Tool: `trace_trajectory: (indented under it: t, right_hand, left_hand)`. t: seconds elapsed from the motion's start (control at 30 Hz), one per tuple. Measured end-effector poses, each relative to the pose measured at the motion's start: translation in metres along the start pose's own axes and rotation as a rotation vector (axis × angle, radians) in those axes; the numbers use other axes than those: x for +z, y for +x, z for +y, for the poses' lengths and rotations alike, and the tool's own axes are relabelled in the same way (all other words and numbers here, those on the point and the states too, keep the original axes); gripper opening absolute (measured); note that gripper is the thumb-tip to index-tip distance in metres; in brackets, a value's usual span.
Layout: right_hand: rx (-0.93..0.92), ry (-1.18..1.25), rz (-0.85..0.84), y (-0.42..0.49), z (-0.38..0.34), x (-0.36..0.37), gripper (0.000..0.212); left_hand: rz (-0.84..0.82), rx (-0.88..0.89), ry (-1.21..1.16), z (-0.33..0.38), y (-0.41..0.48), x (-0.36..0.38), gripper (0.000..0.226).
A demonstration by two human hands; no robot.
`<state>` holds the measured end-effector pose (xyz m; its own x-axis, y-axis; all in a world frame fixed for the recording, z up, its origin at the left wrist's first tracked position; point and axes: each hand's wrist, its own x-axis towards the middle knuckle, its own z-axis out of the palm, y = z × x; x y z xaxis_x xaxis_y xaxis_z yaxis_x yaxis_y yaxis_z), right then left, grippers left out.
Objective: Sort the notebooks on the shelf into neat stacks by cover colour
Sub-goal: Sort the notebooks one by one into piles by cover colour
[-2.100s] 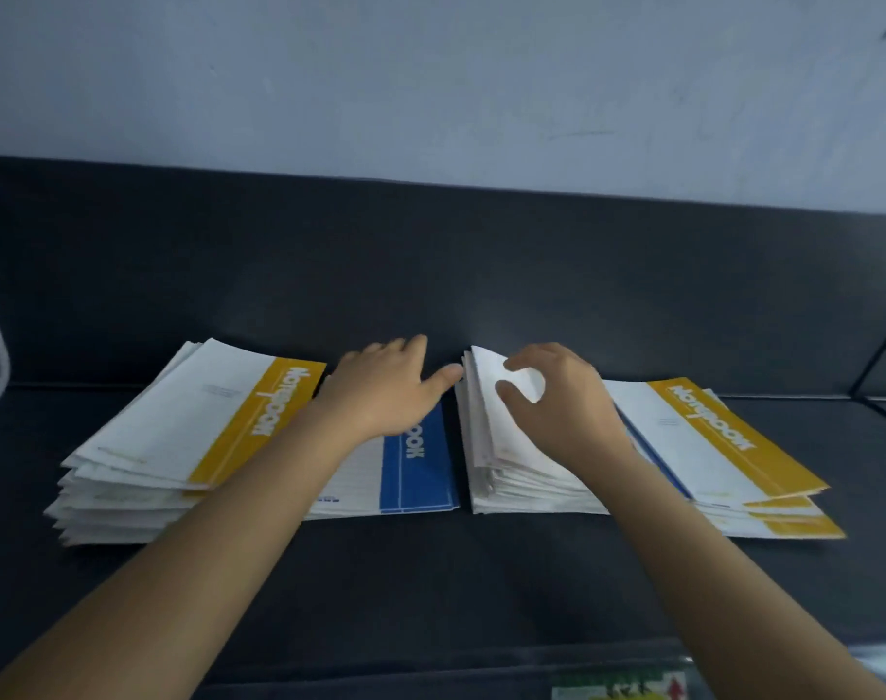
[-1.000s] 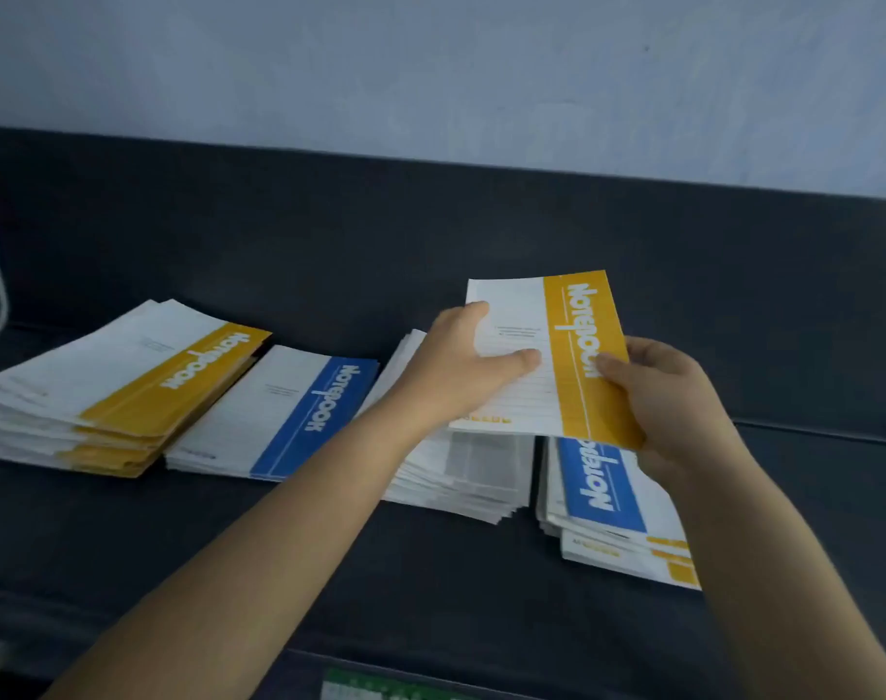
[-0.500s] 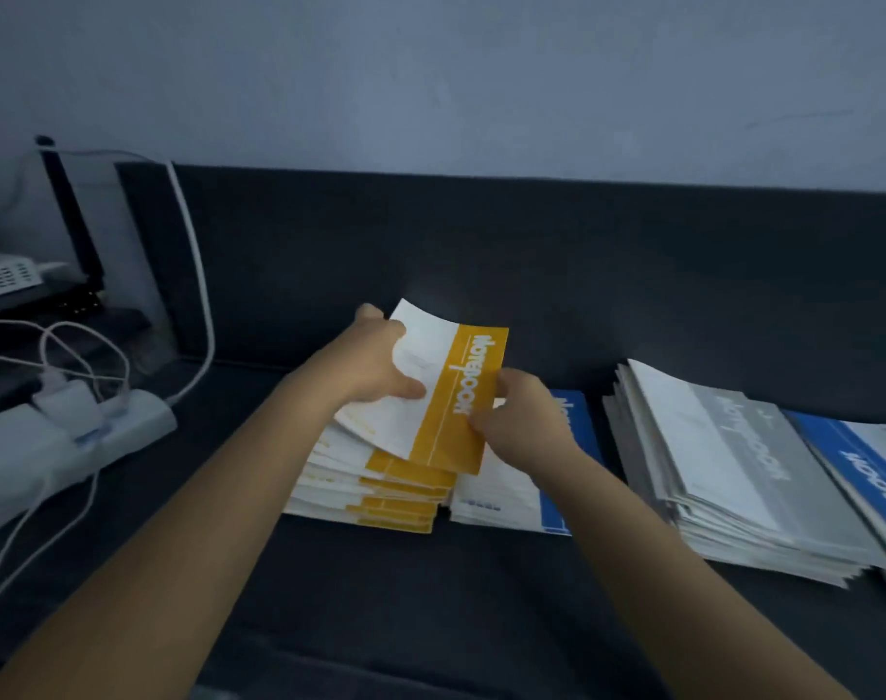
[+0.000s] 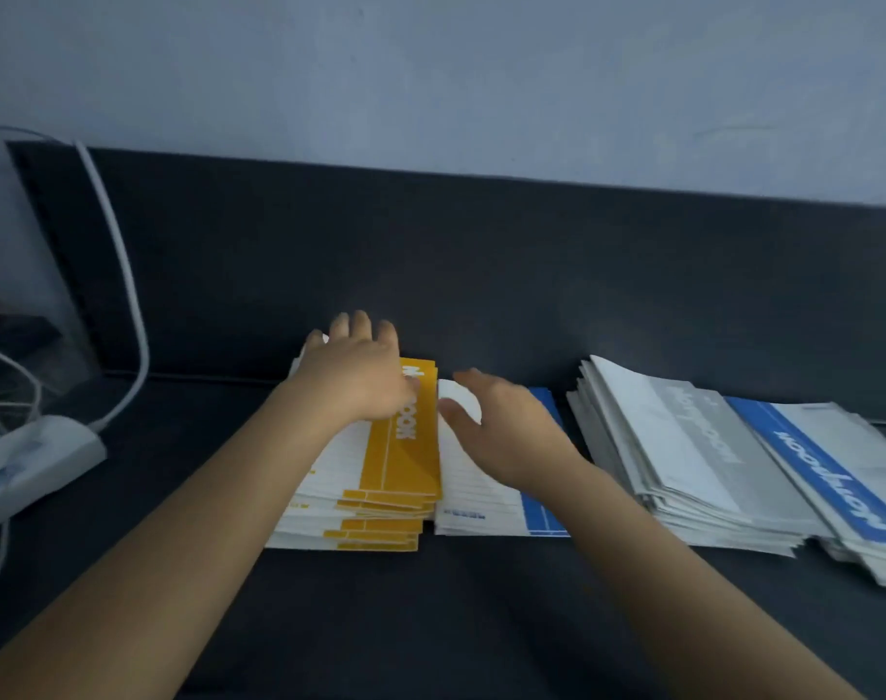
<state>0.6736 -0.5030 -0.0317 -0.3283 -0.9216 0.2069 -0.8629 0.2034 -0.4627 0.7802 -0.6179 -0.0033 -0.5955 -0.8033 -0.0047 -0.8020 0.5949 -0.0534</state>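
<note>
Notebook pile [image 4: 400, 462], yellow, gets patted by the flat left hand [image 4: 355, 381]; right hand [image 4: 506, 431] holds nothing (maybe touching blue notebook [image 4: 476, 497]). Next, tidy edges.

Pale grey-blue wall [image 4: 431, 68] above dark shelf [image 4: 431, 623]; white power strip [image 4: 42, 457], cable [image 4: 127, 275] at left; dim light

office-like shelf [image 4: 481, 613], notebook stacks [image 4: 683, 462], power strip [image 4: 42, 459], white cables [image 4: 122, 275]

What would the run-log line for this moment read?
left hand: open, resting on yellow stack | right hand: open, over blue stack | grey stack: at right, blue-topped pile beyond
</note>
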Motion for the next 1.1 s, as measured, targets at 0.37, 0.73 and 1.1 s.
trace_trajectory:
  t: [0.37, 0.73, 1.1]
  right_hand:
    - [0.417, -0.194, 0.255, -0.086, 0.206, -0.139, 0.042]
    - [0.642, -0.118, 0.225, -0.109, 0.340, -0.161, 0.078]
    - [0.454, 0.389, 0.590, -0.116, 0.331, -0.180, 0.019]
  left_hand:
    - [0.121, 0.373, -0.099, 0.245, -0.023, -0.001, 0.084]
    - [0.020, 0.357, -0.013, 0.386, -0.004, 0.040, 0.077]
    - [0.170, 0.391, -0.370, 0.386, -0.009, 0.042, 0.077]
